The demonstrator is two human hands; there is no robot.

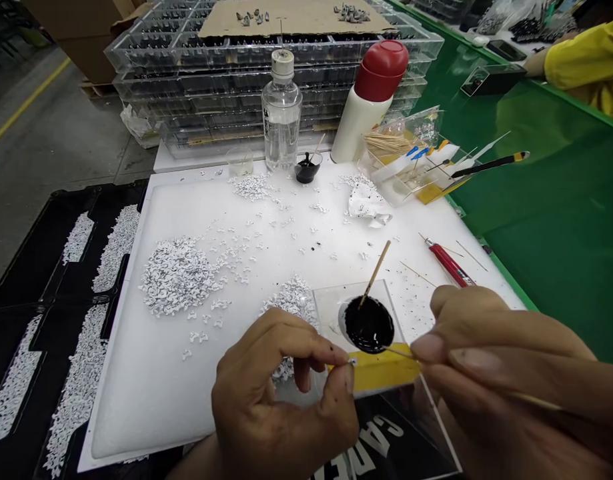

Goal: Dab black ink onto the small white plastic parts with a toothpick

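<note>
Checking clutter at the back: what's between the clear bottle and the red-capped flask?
A small cup of black material, a thin stick standing in it, between bottle and flask in the head view.

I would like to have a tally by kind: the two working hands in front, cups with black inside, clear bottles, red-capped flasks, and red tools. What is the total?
Hands: 2 (left hand, right hand)
Black cups: 2 (front cup, back cup)
Bottle: 1
Flask: 1
Red tool: 1
Total: 7
</note>
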